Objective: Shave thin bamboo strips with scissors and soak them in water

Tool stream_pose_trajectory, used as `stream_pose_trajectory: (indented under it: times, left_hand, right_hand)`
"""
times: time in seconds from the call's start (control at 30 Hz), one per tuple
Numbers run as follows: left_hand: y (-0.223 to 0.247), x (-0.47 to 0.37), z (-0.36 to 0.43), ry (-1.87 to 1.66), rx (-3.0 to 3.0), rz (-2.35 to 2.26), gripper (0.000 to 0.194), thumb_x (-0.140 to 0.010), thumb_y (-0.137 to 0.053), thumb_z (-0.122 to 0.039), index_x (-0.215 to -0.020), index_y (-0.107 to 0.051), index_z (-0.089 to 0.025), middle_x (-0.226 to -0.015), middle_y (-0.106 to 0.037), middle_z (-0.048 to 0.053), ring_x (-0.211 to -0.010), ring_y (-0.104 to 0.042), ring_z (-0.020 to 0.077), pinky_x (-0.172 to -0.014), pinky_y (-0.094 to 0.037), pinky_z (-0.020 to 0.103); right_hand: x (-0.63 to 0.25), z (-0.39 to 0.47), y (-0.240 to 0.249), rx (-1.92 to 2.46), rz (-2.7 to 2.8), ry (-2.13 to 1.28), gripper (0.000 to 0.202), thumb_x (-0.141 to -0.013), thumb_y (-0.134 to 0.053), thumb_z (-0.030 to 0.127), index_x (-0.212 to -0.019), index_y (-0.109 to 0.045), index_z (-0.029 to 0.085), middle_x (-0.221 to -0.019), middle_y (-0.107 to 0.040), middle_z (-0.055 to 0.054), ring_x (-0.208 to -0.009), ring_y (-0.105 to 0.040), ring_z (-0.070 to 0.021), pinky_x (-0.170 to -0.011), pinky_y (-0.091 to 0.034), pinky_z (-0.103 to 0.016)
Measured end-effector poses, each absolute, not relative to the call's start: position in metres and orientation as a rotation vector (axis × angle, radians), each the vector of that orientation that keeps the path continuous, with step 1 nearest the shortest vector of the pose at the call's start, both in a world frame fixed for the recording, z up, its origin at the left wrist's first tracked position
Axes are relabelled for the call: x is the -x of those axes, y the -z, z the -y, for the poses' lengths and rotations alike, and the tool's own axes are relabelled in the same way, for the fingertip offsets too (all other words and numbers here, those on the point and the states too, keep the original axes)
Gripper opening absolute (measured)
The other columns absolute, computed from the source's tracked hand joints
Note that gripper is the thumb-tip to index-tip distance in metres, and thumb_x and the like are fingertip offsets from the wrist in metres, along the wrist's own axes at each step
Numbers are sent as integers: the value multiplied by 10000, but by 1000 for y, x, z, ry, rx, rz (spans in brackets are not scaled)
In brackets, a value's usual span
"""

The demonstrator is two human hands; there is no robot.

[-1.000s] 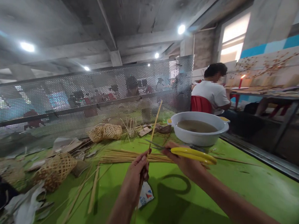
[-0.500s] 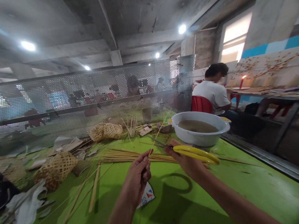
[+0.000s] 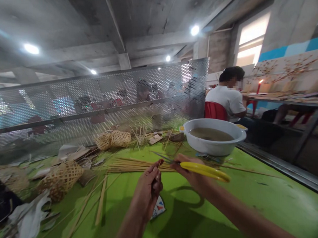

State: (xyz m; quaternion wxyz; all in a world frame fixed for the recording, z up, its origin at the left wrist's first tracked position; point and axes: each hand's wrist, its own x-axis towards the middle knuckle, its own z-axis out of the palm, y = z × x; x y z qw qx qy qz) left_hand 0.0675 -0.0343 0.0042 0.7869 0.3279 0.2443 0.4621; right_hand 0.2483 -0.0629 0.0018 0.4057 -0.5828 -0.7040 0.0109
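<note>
My left hand is closed, fingertips pinching a thin bamboo strip of which only a short end shows. Beside it, my right hand grips scissors with large yellow handles. Their metal blades point left and lie just above my left fingertips. A thin length of strip shows beyond the blades; whether it joins the piece in my fingers, I cannot tell. Behind and under both hands a bundle of bamboo strips lies across the green table. A printed white scrap is partly hidden by my left wrist.
A white basin of murky water stands at the back right. Woven bamboo pieces, loose strips and scraps cover the left side. A perforated metal screen borders the back. A person sits beyond the basin.
The scissors have moved slightly left and down, with their blades nearer my left fingertips. The long strip that rose from my left fingers no longer shows as one continuous piece.
</note>
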Motion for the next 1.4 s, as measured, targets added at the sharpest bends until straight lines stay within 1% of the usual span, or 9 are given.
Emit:
stream_pose_trajectory:
  times: [0.13,0.37,0.57,0.67,0.77,0.97,1.07,1.2,1.4]
  left_hand:
    - [-2,-67,32,-1014,-712,-542,438,-678,-815,-232,-1073,-685,-92,-584,-445,-67,-413,-263,-11,-391,-228,112]
    - [-6,-67,37,-985,-741,-534,445,-717,-786,-222,-1129,-667,-99,-607,-441,-63,-427,-283,-9,-407,-233,115]
    - [-3,-68,34,-983,-748,-567,454,-695,-797,-243,-1101,-662,-93,-582,-413,-79,-412,-241,-9,-397,-196,124]
    - [-3,-68,34,-953,-772,-560,442,-718,-783,-263,-1112,-653,-112,-603,-421,-73,-420,-252,-8,-407,-195,125]
    - [-4,-68,35,-932,-798,-548,473,-717,-785,-272,-1142,-644,-121,-600,-418,-76,-413,-239,-8,-399,-174,125]
    - [-2,-67,34,-946,-745,-551,456,-710,-787,-265,-1116,-649,-112,-585,-401,-84,-410,-221,-12,-397,-166,124]
    - [-4,-68,35,-908,-786,-547,449,-715,-775,-265,-1119,-649,-114,-593,-420,-76,-409,-234,-8,-397,-164,134]
    - [-4,-69,36,-876,-851,-532,464,-703,-752,-211,-1147,-650,-124,-596,-460,-66,-396,-244,-6,-399,-181,144]
    - [0,-68,31,-971,-850,-550,411,-677,-771,-226,-1065,-671,-133,-580,-462,-72,-394,-273,-8,-399,-178,134]
  right_hand:
    - [-240,65,1,1439,1875,-62,348,-951,-443,508,-782,-587,240,-684,-627,6,-589,-552,-157,-522,-342,-258]
    - [-251,61,-3,1484,1712,-21,371,-956,-426,511,-774,-572,223,-682,-617,8,-596,-546,-155,-554,-366,-257]
    - [-239,65,4,1413,1904,-62,322,-940,-487,494,-803,-604,227,-712,-627,9,-623,-554,-150,-550,-358,-250]
    - [-245,63,1,1445,1820,-28,323,-946,-477,488,-797,-597,227,-708,-626,8,-629,-560,-153,-560,-364,-248]
    - [-249,61,0,1485,1744,1,353,-949,-457,510,-780,-585,227,-678,-611,8,-606,-545,-154,-551,-354,-251]
    - [-239,64,6,1389,1864,-102,349,-940,-477,529,-819,-610,230,-712,-632,12,-605,-539,-136,-543,-353,-236]
    - [-243,63,4,1422,1814,-43,377,-943,-449,545,-802,-596,227,-693,-613,13,-602,-531,-141,-539,-349,-245]
    - [-248,62,0,1507,1751,-7,367,-954,-420,532,-803,-593,245,-672,-604,-2,-596,-532,-160,-549,-367,-274]
    - [-239,65,2,1406,1926,-49,322,-952,-454,504,-821,-617,259,-716,-644,-1,-597,-559,-161,-534,-354,-268]
